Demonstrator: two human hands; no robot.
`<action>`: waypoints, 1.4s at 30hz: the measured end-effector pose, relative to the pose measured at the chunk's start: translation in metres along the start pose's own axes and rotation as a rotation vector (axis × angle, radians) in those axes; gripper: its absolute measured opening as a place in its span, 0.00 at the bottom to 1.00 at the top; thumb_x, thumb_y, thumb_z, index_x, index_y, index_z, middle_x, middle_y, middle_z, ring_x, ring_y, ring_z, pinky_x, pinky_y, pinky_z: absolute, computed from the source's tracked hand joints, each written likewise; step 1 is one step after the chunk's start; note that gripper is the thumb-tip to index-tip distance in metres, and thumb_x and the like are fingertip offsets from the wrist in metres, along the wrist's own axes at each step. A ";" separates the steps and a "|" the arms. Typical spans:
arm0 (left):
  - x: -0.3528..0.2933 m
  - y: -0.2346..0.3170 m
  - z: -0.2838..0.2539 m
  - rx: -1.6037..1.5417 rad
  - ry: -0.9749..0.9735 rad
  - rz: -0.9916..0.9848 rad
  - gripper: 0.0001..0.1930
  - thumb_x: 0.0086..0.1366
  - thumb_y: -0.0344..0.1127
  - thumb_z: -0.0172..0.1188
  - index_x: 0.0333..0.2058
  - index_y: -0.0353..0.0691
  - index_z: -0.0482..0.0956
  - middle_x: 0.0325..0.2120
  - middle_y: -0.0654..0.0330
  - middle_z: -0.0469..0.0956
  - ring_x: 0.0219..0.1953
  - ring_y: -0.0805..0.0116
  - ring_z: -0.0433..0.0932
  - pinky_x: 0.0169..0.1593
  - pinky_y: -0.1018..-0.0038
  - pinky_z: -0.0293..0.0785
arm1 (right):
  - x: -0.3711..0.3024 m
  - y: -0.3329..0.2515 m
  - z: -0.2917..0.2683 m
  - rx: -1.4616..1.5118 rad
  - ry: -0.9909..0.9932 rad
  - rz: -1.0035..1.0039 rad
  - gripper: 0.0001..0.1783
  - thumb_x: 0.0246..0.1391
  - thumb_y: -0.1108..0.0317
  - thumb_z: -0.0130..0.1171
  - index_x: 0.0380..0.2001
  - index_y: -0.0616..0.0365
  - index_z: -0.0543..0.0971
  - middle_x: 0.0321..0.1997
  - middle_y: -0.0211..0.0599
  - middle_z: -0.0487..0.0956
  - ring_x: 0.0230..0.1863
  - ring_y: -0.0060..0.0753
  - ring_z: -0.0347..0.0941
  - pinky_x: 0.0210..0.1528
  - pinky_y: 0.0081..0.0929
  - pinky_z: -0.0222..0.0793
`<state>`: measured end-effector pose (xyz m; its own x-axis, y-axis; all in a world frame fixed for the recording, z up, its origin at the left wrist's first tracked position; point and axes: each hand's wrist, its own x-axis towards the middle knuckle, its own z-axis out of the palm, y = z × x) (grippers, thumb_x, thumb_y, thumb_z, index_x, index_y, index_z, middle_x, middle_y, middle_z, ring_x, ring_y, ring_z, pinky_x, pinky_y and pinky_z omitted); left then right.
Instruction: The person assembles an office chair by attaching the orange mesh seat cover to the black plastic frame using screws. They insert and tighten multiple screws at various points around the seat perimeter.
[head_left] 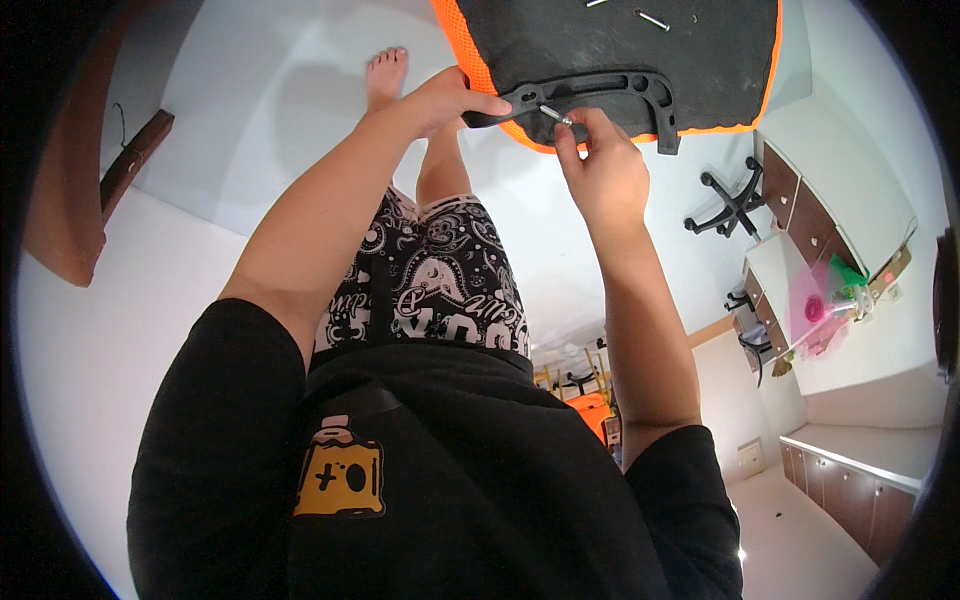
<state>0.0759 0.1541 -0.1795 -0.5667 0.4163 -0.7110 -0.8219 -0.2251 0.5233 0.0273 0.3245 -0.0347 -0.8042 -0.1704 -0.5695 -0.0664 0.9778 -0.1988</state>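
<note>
A chair seat (585, 45) with a black underside and an orange mesh rim lies at the top of the view. Across its near edge rests a curved black plastic armrest bracket (655, 88) with several openings. My left hand (447, 102) grips the bracket's left end, thumb laid on top and the other fingers mostly hidden beneath. Between thumb and fingertips, my right hand (608, 170) pinches a silver bolt (553, 115). The bolt slants close beside the bracket, near one of its holes; I cannot tell whether its tip is inside.
Another bolt (653, 20) lies on the seat's underside, with part of one more at the top edge. To the right, a five-legged chair base (733, 203) stands by brown drawers (795, 195). A pink-wrapped bouquet (822, 305) is farther down that side. Brown furniture (70, 150) fills the left edge.
</note>
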 end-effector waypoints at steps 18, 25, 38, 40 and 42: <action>-0.003 0.007 0.006 -0.052 -0.008 0.016 0.24 0.45 0.38 0.66 0.43 0.37 0.73 0.36 0.62 0.75 0.40 0.72 0.72 0.47 0.76 0.64 | 0.028 -0.016 0.009 -0.308 0.012 -0.297 0.08 0.46 0.62 0.56 0.27 0.53 0.75 0.26 0.37 0.76 0.26 0.42 0.76 0.25 0.34 0.73; -0.005 0.013 0.010 -0.106 -0.012 -0.006 0.23 0.44 0.34 0.66 0.41 0.39 0.73 0.35 0.62 0.76 0.38 0.72 0.73 0.46 0.76 0.65 | 0.036 -0.021 0.001 -0.459 -0.060 -0.343 0.08 0.47 0.62 0.56 0.28 0.54 0.76 0.27 0.38 0.77 0.27 0.41 0.77 0.27 0.33 0.74; -0.001 0.006 0.009 -0.093 -0.007 0.027 0.18 0.44 0.35 0.67 0.36 0.39 0.76 0.30 0.63 0.77 0.35 0.73 0.73 0.43 0.77 0.64 | 0.035 -0.018 0.003 -0.413 -0.076 -0.358 0.07 0.47 0.61 0.57 0.27 0.51 0.77 0.27 0.33 0.76 0.26 0.37 0.76 0.25 0.32 0.72; -0.003 0.008 0.011 -0.084 0.008 0.033 0.18 0.44 0.35 0.67 0.36 0.38 0.77 0.30 0.62 0.77 0.34 0.73 0.73 0.43 0.77 0.64 | 0.036 -0.018 0.005 -0.425 -0.083 -0.358 0.07 0.47 0.61 0.56 0.26 0.52 0.76 0.27 0.33 0.76 0.26 0.37 0.76 0.25 0.32 0.71; -0.002 0.009 0.012 -0.013 0.034 0.004 0.18 0.44 0.35 0.67 0.36 0.38 0.77 0.31 0.62 0.77 0.35 0.73 0.73 0.43 0.77 0.64 | 0.038 -0.017 0.007 -0.434 -0.074 -0.376 0.08 0.47 0.61 0.56 0.26 0.52 0.76 0.26 0.34 0.76 0.26 0.38 0.76 0.25 0.32 0.71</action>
<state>0.0702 0.1617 -0.1677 -0.5714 0.3856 -0.7245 -0.8202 -0.2379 0.5203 0.0024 0.3006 -0.0589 -0.6357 -0.5088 -0.5805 -0.5885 0.8061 -0.0622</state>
